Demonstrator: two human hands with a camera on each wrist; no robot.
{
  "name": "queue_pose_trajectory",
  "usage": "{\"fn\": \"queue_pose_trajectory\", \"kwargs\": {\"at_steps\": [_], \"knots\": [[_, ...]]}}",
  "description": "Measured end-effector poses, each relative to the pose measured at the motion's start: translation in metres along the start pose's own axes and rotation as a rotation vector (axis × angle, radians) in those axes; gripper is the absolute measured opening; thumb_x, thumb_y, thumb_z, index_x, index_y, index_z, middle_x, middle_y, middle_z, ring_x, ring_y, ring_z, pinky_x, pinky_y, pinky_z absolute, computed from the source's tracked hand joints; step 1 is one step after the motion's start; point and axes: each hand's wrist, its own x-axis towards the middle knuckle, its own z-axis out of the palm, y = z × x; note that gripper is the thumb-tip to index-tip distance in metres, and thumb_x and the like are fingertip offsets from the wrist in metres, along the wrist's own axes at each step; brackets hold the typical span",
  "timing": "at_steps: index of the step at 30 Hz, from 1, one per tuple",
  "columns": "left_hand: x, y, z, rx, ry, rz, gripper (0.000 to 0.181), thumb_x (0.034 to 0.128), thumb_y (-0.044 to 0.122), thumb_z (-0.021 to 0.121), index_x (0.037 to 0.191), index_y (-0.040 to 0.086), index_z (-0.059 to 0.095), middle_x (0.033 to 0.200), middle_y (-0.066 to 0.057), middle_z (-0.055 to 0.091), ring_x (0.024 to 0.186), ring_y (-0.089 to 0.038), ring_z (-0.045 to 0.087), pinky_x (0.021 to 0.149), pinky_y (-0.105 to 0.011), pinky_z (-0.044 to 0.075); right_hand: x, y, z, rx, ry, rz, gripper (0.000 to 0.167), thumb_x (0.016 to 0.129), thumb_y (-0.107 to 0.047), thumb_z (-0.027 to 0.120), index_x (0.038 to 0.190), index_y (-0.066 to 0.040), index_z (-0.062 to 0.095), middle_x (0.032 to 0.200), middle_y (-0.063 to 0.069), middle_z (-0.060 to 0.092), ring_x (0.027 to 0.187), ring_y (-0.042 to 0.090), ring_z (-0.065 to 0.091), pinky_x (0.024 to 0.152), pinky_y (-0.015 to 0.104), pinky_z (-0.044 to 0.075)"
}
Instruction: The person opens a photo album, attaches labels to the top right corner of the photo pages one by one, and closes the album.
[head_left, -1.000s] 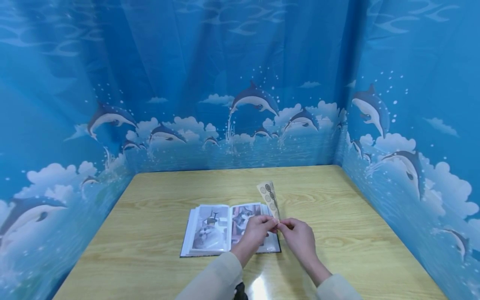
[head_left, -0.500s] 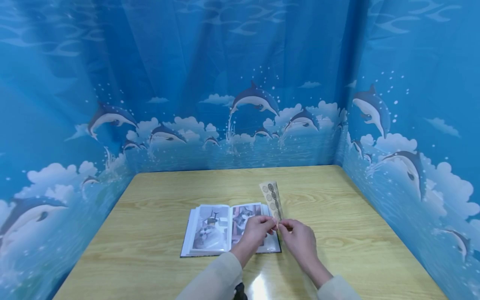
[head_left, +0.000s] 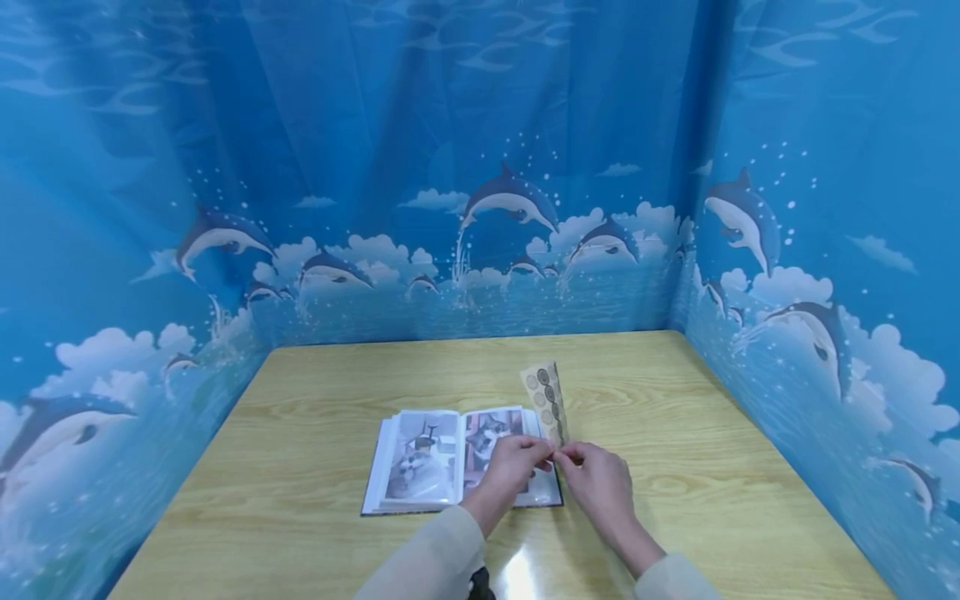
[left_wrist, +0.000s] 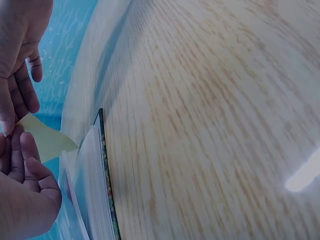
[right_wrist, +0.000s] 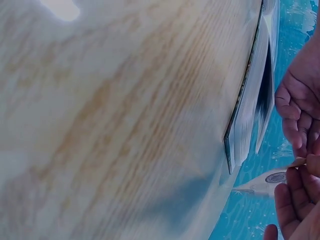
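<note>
A narrow sheet of round stickers [head_left: 542, 396] stands tilted up above the right edge of an open photo album [head_left: 420, 479]. My left hand [head_left: 510, 468] pinches the sheet's lower end between thumb and fingers, over the album's right page. From the right, my right hand [head_left: 602, 485] pinches the same end, its fingertips meeting the left ones. The left wrist view shows the sheet's plain pale back [left_wrist: 47, 140] bending away from the fingers. In the right wrist view a round printed sticker [right_wrist: 276, 177] shows beside the right fingers. What lies between the fingertips is hidden.
The album lies flat on a wood-grain table [head_left: 300, 433], with cat photos on both pages. Blue dolphin-print curtains [head_left: 375, 167] hang along the table's back and sides. A small black object [head_left: 480, 583] shows at the lower edge beside the left sleeve.
The sticker sheet's upper end has swung slightly to the right and turned more of its printed face into view. Both hands stay almost in place, fingertips together.
</note>
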Motion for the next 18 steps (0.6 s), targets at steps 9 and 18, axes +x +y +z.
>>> {"fn": "queue_pose_trajectory", "kwargs": {"at_steps": [9, 18], "knots": [[-0.0016, 0.0, 0.0018, -0.012, 0.005, 0.002, 0.016, 0.091, 0.014, 0.067, 0.095, 0.0, 0.074, 0.08, -0.004, 0.072, 0.072, -0.013, 0.064, 0.066, -0.026, 0.047, 0.001, -0.001, -0.0012, 0.015, -0.027, 0.046, 0.007, 0.087, -0.019, 0.073, 0.088, -0.013, 0.076, 0.078, -0.003, 0.071, 0.063, 0.01, 0.057, 0.061, 0.034, 0.047], [-0.0011, -0.0003, 0.0017, 0.007, -0.016, -0.005, 0.015, 0.0918, 0.014, 0.067, 0.095, 0.001, 0.074, 0.079, -0.002, 0.072, 0.072, -0.011, 0.063, 0.064, -0.025, 0.045, 0.0008, 0.0007, -0.0025, 0.07, -0.04, 0.082, 0.008, 0.088, -0.019, 0.069, 0.086, -0.014, 0.075, 0.074, -0.006, 0.067, 0.062, 0.01, 0.054, 0.06, 0.033, 0.045]]}}
